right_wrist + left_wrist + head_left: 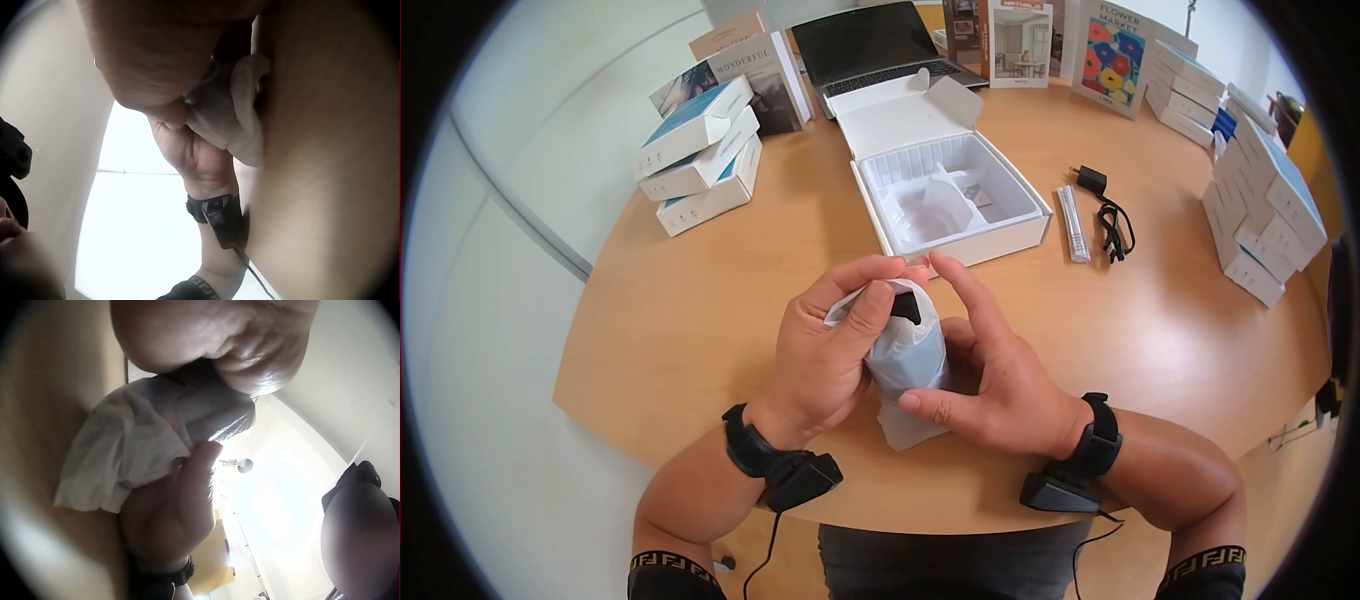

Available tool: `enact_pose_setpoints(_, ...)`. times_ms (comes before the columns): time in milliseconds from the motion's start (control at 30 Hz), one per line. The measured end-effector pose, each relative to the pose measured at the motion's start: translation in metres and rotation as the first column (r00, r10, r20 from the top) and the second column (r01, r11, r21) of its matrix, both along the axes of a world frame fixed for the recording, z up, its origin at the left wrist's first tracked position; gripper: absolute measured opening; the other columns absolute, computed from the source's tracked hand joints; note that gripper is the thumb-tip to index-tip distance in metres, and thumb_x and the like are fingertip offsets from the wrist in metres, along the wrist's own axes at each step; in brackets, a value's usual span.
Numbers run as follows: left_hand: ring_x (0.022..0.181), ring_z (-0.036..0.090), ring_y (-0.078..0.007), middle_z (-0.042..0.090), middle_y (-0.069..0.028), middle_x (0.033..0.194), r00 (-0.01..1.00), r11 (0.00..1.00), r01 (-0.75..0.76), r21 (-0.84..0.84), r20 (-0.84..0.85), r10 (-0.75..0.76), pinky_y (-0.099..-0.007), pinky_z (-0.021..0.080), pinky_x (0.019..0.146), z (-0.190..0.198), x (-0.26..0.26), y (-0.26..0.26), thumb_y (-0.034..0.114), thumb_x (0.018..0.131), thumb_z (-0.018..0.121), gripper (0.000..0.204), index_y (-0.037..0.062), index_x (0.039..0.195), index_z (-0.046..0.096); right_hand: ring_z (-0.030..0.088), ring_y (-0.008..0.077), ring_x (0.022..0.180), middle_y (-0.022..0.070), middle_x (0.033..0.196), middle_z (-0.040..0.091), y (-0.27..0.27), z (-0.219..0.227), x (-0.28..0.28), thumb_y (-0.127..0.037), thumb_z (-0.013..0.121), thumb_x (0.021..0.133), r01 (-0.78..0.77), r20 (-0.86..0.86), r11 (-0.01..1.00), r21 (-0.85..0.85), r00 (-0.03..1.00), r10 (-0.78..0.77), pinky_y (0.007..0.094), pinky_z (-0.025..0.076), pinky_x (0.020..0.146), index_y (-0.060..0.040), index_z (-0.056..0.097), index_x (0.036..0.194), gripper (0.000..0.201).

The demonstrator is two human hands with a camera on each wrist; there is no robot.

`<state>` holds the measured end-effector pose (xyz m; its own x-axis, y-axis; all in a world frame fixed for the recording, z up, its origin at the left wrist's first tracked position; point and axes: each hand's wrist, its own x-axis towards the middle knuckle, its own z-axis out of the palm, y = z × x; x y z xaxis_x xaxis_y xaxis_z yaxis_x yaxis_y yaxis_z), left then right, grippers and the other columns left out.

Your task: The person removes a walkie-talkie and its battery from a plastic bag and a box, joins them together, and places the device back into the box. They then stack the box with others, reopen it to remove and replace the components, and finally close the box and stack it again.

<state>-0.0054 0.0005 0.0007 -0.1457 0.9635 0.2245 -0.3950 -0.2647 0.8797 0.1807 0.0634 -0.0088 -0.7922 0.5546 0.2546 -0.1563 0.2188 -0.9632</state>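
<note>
In the head view, a dark object (907,309) shows at the open top of a thin white translucent bag (906,368). The rest of it is a grey-blue shape behind the wrapping. My left hand (825,345) grips the upper end, its thumb lying over the bag's mouth and the fingers behind. My right hand (1012,385) holds the other side, thumb on the lower front and index finger stretched up past the top. Loose bag material (94,456) hangs below the object in the left wrist view. Beyond the hands stands an open white box (960,247) with a moulded tray.
A black power adapter (1090,180) with a coiled cable (1112,235) and a slim clear packet (1074,225) lie right of the box. Stacked white boxes (705,170) stand left, more stacked boxes (1262,215) right. A laptop (870,50) and upright books (1112,60) line the back.
</note>
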Motion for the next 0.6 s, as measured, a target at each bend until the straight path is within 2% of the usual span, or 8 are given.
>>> enact_pose_setpoints(200, 0.123, 0.059, -0.0189, 0.065, -0.0142, 0.132, 0.987, 0.998, 0.037, 0.044, -0.16, -0.03, -0.0335, 0.046, 0.107, 0.0, 0.004, -0.004, 0.021, 0.107, 0.053, 0.037, 0.0038, 0.14, 0.055, 0.068, 0.0287, 0.101, 0.0201, 0.11, 0.068, -0.003, 0.003, 0.002, -0.013, 0.078, 0.087, 0.018, -0.043, 0.999, 0.044, 0.999, -0.016, 0.038, 0.053, 0.09, -0.0136, 0.006, 0.162, 0.104)
enact_pose_setpoints(267, 0.129, 0.054, -0.0206, 0.056, -0.0156, 0.143, 0.973, 0.984, 0.104, 0.147, -0.219, -0.07, -0.0355, 0.041, 0.111, 0.001, 0.008, -0.004, 0.032, 0.106, 0.054, 0.057, 0.0054, 0.154, 0.038, 0.067, 0.0264, 0.104, 0.0187, 0.115, 0.067, -0.005, 0.003, 0.004, -0.012, 0.077, 0.087, 0.021, -0.069, 0.999, 0.03, 0.997, -0.019, 0.0377, 0.052, 0.093, -0.0132, 0.008, 0.162, 0.102)
enact_pose_setpoints(300, 0.129, 0.054, -0.0206, 0.056, -0.0156, 0.143, 0.972, 0.984, 0.107, 0.146, -0.223, -0.073, -0.0355, 0.041, 0.111, 0.002, 0.01, -0.003, 0.032, 0.106, 0.054, 0.057, 0.0054, 0.154, 0.038, 0.067, 0.0264, 0.104, 0.0187, 0.115, 0.067, -0.005, 0.003, 0.003, -0.012, 0.077, 0.087, 0.023, -0.074, 0.999, 0.029, 0.997, -0.021, 0.0377, 0.052, 0.093, -0.0132, 0.008, 0.162, 0.102)
enact_pose_setpoints(367, 0.137, 0.047, -0.0227, 0.043, -0.0153, 0.154, 0.978, 0.964, 0.181, 0.195, -0.143, -0.155, -0.0385, 0.035, 0.115, 0.004, 0.013, -0.002, 0.048, 0.1, 0.06, 0.085, 0.0066, 0.161, 0.018, 0.064, 0.0225, 0.11, 0.0155, 0.125, 0.063, -0.003, 0.003, 0.003, -0.012, 0.077, 0.088, 0.027, -0.148, 0.998, -0.053, 0.988, -0.035, 0.0371, 0.05, 0.098, -0.0126, 0.014, 0.161, 0.097)
enact_pose_setpoints(400, 0.137, 0.047, -0.0227, 0.043, -0.0153, 0.154, 0.977, 0.963, 0.185, 0.195, -0.145, -0.158, -0.0385, 0.035, 0.115, 0.005, 0.013, -0.002, 0.048, 0.1, 0.06, 0.085, 0.0066, 0.161, 0.018, 0.064, 0.0225, 0.11, 0.0155, 0.125, 0.063, -0.002, 0.003, 0.003, -0.012, 0.077, 0.088, 0.03, -0.151, 0.998, -0.052, 0.988, -0.038, 0.0371, 0.05, 0.098, -0.0126, 0.014, 0.161, 0.097)
enact_pose_setpoints(467, 0.14, 0.042, -0.0235, 0.035, -0.0138, 0.157, 0.964, 0.978, 0.182, 0.107, -0.215, -0.156, -0.0392, 0.034, 0.116, 0.007, 0.012, -0.002, 0.06, 0.091, 0.065, 0.104, 0.007, 0.162, 0.01, 0.061, 0.0196, 0.114, 0.0122, 0.133, 0.058, 0.001, 0.004, 0.002, -0.012, 0.076, 0.089, 0.043, -0.245, 0.995, -0.089, 0.967, -0.064, 0.036, 0.049, 0.1, -0.0124, 0.021, 0.16, 0.09)
enact_pose_setpoints(533, 0.141, 0.039, -0.0237, 0.037, -0.0123, 0.154, 0.959, 0.975, 0.223, 0.023, -0.186, -0.215, -0.0394, 0.032, 0.116, 0.009, 0.012, -0.003, 0.056, 0.088, 0.072, 0.106, 0.0076, 0.161, 0.012, 0.061, 0.0193, 0.114, 0.0115, 0.135, 0.056, 0.003, 0.002, 0.003, -0.013, 0.076, 0.09, 0.073, -0.268, 0.996, -0.06, 0.96, -0.086, 0.0355, 0.049, 0.099, -0.0115, 0.025, 0.158, 0.085)
enact_pose_setpoints(600, 0.139, 0.041, -0.0233, 0.039, -0.0109, 0.152, 0.93, 0.929, 0.351, -0.121, -0.072, -0.36, -0.0391, 0.034, 0.115, 0.004, 0.01, -0.004, 0.042, 0.089, 0.078, 0.101, 0.0071, 0.16, 0.015, 0.061, 0.0189, 0.113, 0.0107, 0.136, 0.054, 0.003, 0.002, 0.003, -0.014, 0.076, 0.09, 0.102, -0.289, 0.994, -0.035, 0.951, -0.108, 0.0349, 0.049, 0.099, -0.0106, 0.029, 0.157, 0.081)
